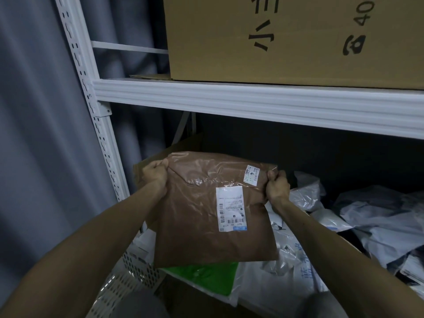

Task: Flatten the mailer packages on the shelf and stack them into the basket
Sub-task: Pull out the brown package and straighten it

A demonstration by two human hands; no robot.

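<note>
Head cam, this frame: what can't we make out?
Big label on the brown mailer: print too small to read, head view.
Basket: only a perforated corner shows; the brown mailer, gripped by left hand and right hand, covers the rest.
Green mailer: mostly hidden behind the brown mailer.
Cardboard box: cut off by top and right edges.
Back of the lower shelf: too dark.

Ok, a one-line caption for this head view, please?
Left hand and right hand grip a brown mailer by its top corners above a white basket.
</note>
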